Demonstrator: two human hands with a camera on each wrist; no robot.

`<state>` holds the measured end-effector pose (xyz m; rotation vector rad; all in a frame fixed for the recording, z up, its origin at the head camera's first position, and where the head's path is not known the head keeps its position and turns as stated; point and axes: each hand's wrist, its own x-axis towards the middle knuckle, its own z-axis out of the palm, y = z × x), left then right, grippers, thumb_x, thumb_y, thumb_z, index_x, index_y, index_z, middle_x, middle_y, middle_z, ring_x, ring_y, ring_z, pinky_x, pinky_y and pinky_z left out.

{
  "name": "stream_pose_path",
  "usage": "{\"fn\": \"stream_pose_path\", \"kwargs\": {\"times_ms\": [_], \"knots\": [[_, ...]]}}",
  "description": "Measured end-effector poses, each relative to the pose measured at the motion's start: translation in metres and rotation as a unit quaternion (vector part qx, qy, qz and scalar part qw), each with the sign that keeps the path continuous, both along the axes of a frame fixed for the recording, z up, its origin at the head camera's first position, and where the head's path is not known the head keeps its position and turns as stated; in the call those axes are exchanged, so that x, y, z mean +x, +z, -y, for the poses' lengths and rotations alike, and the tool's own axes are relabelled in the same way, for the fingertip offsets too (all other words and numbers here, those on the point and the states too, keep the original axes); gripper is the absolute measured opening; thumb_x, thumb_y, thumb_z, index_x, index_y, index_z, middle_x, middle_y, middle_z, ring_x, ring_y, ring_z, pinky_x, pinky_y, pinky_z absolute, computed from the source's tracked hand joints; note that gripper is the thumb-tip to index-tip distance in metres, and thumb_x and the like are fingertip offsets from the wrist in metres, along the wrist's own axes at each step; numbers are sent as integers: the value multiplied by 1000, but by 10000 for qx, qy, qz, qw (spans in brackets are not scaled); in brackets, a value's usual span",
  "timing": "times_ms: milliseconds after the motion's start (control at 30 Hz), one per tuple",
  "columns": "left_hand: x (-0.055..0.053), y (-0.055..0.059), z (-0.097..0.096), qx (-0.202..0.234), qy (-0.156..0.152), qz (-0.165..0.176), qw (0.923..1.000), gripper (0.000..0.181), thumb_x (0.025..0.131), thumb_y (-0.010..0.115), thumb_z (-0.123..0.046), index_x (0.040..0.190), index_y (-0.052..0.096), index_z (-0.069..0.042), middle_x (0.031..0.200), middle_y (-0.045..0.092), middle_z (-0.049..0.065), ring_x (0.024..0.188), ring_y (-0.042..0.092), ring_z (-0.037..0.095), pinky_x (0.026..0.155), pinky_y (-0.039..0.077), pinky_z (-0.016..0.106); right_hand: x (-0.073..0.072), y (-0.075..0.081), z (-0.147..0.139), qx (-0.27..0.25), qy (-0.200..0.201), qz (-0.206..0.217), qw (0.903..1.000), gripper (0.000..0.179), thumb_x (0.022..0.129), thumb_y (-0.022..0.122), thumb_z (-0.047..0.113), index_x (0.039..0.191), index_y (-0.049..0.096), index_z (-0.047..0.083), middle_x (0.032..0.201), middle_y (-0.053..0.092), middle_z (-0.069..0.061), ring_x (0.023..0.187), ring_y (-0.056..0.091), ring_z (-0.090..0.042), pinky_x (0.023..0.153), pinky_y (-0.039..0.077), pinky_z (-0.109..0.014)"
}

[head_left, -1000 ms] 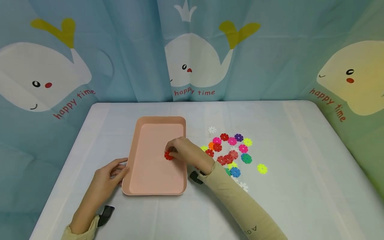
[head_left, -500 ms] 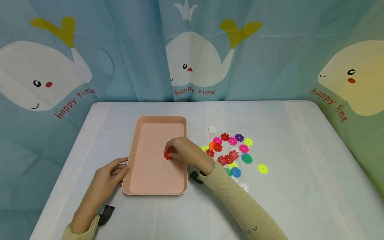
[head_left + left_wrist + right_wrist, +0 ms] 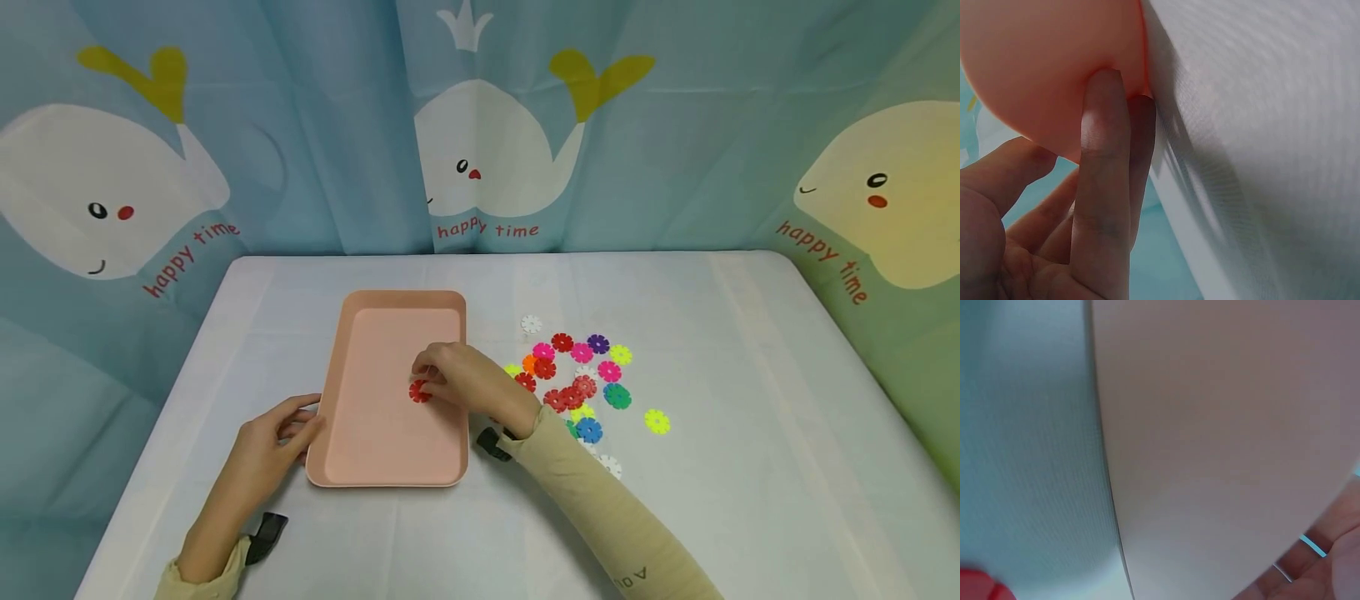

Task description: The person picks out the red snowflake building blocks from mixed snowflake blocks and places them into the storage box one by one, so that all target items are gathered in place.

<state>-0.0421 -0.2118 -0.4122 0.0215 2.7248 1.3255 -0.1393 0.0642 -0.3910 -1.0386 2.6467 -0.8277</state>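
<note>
In the head view, a pink tray (image 3: 390, 450) lies on the white table. My left hand (image 3: 262, 450) holds its left rim, and the left wrist view shows fingers (image 3: 1104, 119) against the outer wall. My right hand (image 3: 457, 375) is over the tray's right half, with thumb and fingertips at a red notched snowflake disc (image 3: 418, 392). The thumb overlaps the disc's right edge; exact contact is partly hidden. In the right wrist view, the tray wall (image 3: 1210, 425) hides most of the right hand (image 3: 1329, 556), and the disc does not show.
Right of the tray lie several loose snowflake discs, among them a purple disc (image 3: 597, 344), a blue disc (image 3: 589, 430), a green disc (image 3: 617, 396) and a yellow disc (image 3: 657, 422). A whale-print curtain (image 3: 330, 167) hangs behind the table.
Across the frames the red disc dips slightly toward the near side and shows more of its face below the right fingertips. Both hands and the tray stay almost still.
</note>
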Motion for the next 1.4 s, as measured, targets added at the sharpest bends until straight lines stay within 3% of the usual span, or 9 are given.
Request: {"fn": "stream_pose_path", "kwargs": {"times_ms": [400, 833, 1400], "knots": [[0, 2, 1, -59, 7, -47, 10000, 40, 99, 64, -21, 135, 58, -4, 110, 71, 16, 78, 68, 6, 62, 55, 24, 6, 18, -10, -151, -63, 112, 9998, 25, 88, 76, 10, 111, 71, 2, 107, 71, -8, 93, 68, -18, 86, 57, -30], [-1, 0, 0, -98, 43, 13, 9999, 40, 99, 63, -20, 135, 58, -4, 110, 71, 15, 88, 71, 17, 65, 56, 23, 8, 34, -37, -212, -77, -4, 9997, 29, 87, 76, 2, 114, 68, 0, 112, 69, -12, 96, 66, -23, 89, 56, -38], [-1, 2, 1, -107, 74, 47, 9999, 40, 100, 63, -23, 135, 59, -5, 112, 71, 14, 93, 71, 21, 67, 56, 22, 8, 40, -68, 78, -303, -196, 9993, 35, 85, 78, 7, 119, 69, 4, 114, 69, -10, 97, 66, -24, 87, 57, -41]]}}
